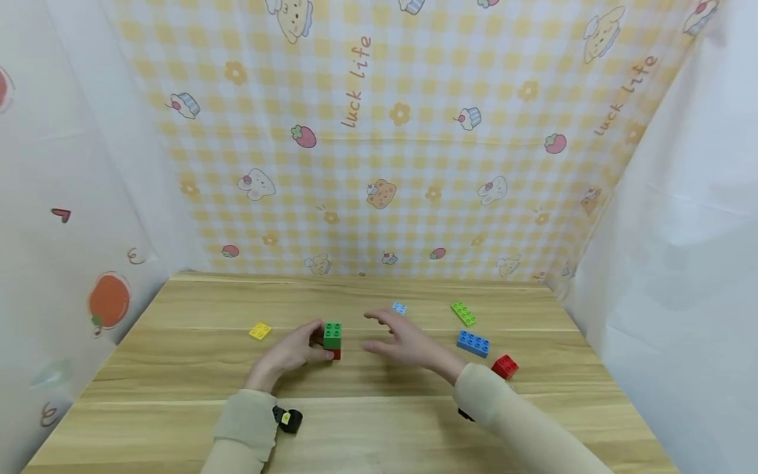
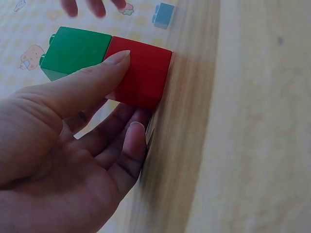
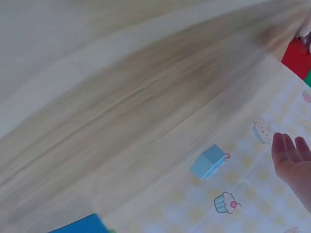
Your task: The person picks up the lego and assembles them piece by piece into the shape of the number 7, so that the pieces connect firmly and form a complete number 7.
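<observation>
"State of the hands?"
"The left hand (image 1: 291, 350) is gripping a red block (image 2: 145, 73) with a green block (image 1: 333, 334) on top, near the table's (image 1: 361, 431) middle. The right hand (image 1: 408, 341) is hovering apart, fingers loosely spread. Table contact I cannot confirm."
"Surroundings?"
"A yellow block (image 1: 260, 330) is lying left; a light blue block (image 1: 399, 307), lime block (image 1: 464, 313), long blue block (image 1: 473, 343) and second red block (image 1: 505, 367) are lying right."

Brick stack (image 1: 332, 336): held within the left fingers (image 2: 132, 150), apart from and left of the right fingers (image 1: 381, 316). On the bench (image 1: 379, 428): leftmost brick (image 1: 260, 330), left of the left fingers; rear brick (image 1: 399, 307), behind the right fingers; far brick (image 1: 464, 313), middle brick (image 1: 473, 343), near brick (image 1: 505, 367), right of them.
</observation>
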`<state>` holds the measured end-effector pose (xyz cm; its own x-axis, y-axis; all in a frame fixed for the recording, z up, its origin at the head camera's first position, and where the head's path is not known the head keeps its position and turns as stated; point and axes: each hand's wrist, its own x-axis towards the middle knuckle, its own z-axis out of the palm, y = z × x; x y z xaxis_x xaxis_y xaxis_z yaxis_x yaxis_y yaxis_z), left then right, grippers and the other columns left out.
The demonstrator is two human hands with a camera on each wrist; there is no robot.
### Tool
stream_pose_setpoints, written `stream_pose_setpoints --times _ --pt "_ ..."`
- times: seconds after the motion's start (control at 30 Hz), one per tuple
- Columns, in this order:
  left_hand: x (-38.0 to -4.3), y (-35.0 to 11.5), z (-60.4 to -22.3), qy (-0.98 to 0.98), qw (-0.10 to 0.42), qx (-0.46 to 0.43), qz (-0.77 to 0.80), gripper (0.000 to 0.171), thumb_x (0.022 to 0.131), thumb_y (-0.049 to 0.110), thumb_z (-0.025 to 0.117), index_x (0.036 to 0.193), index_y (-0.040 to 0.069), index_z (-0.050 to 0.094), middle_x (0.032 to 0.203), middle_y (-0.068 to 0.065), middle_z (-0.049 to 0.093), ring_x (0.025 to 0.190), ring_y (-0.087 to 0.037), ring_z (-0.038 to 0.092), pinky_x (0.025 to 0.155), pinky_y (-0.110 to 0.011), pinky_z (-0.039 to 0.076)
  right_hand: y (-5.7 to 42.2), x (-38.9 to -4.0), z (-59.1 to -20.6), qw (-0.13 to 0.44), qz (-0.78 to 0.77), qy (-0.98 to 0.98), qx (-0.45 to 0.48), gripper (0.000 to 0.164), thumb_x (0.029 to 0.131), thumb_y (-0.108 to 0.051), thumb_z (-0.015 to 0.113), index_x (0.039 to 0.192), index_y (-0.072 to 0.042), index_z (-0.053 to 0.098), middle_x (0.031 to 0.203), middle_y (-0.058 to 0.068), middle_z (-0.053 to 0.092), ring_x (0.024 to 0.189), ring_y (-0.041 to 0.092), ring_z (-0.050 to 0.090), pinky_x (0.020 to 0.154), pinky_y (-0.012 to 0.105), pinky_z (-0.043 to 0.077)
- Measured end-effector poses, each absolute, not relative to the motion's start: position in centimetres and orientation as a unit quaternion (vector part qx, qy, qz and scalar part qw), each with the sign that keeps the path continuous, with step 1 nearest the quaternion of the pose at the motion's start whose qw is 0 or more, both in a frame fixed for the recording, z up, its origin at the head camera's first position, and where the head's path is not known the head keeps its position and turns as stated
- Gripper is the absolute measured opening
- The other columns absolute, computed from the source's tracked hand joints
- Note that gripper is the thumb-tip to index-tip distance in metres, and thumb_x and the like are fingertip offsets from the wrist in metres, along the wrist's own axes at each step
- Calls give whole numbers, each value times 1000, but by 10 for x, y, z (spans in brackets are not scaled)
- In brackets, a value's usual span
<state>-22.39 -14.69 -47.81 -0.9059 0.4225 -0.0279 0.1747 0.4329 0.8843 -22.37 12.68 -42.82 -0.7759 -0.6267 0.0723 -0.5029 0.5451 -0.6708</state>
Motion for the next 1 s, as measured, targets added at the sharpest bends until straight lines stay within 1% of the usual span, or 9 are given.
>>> stream_pose_setpoints --times 0.17,0.3,0.5,0.57,0.67,0.77,0.8,0.93,1.0 --pt "-223 -145 -479 835 125 185 503 31 85 9 76 109 4 57 105 -7 61 98 -23 56 90 -41 44 147 -210 -426 66 -345 873 -338 55 96 -38 63 142 -14 48 143 3 48 128 29 46 98 48 43" --pt "-222 -146 -479 835 128 181 504 31 84 7 76 109 4 57 105 -7 61 98 -22 55 89 -39 43 163 -201 -420 44 -350 869 -347 45 96 -37 64 134 -14 55 140 4 50 127 25 48 95 51 45" --pt "-223 -148 -478 834 127 182 506 31 85 8 76 109 4 56 106 -9 60 99 -23 55 89 -39 44 192 -193 -412 12 -339 877 -341 35 95 -37 65 125 -19 62 130 -5 57 119 15 53 92 46 47" --pt "-223 -147 -478 833 129 182 506 31 85 8 76 108 4 56 105 -9 60 98 -23 55 88 -39 44 204 -191 -411 -1 -332 880 -338 35 94 -38 66 124 -19 62 130 -4 58 118 16 54 91 45 48" --pt "-224 -146 -479 832 131 178 508 30 85 8 76 107 5 56 104 -7 60 97 -23 55 88 -39 43 223 -190 -408 -6 -331 883 -333 33 94 -38 65 121 -18 63 130 0 58 120 24 54 93 49 47" --pt "-225 -146 -479 833 132 173 509 30 85 8 76 107 5 56 103 -5 59 97 -22 54 88 -40 43 241 -190 -404 -12 -326 888 -323 30 94 -36 66 117 -18 65 128 1 59 120 29 54 94 52 45" --pt "-225 -146 -479 833 131 174 510 30 85 8 76 107 5 56 103 -5 59 97 -22 54 88 -41 43 247 -191 -403 -15 -326 889 -323 28 94 -35 67 116 -18 66 126 0 60 119 29 55 94 53 45" --pt "-225 -146 -479 834 129 174 507 30 85 9 77 106 5 56 102 -5 59 96 -22 54 87 -40 43 269 -192 -400 -25 -322 893 -315 23 94 -28 68 115 -20 66 120 -4 63 113 24 58 91 47 48" --pt "-225 -146 -480 835 129 177 506 30 85 10 77 106 5 56 102 -5 59 96 -22 54 87 -40 43 280 -191 -399 -29 -319 896 -307 21 94 -26 67 115 -21 66 120 -4 63 111 23 59 89 46 49"
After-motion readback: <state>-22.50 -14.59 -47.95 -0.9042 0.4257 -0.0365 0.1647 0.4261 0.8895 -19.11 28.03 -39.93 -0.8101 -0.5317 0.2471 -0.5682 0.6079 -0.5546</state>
